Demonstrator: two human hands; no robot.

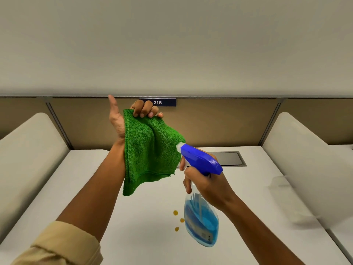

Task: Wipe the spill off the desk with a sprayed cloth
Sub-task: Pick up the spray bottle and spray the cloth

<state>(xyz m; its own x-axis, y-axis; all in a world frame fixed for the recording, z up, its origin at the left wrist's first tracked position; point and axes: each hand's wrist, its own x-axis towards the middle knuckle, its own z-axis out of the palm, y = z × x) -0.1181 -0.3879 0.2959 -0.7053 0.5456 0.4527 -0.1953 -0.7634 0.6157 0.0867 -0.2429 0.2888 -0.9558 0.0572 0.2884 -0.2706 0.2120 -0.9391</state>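
Head view: nozzle on the cloth

Left hand (131,113) hangs the green cloth (150,150) by its top edge, fingers curled over it. Right hand (206,182) wraps the spray bottle (200,207), nozzle nearly touching the cloth's right edge. Spill (178,220) dots the desk (95,188) below, beside the bottle.

Both arms raised, hands busy

Left hand (131,113) held upright, fingers curled, thumb out; right hand (208,180) clenched, index finger seemingly hooked forward, forearm angled from lower right.
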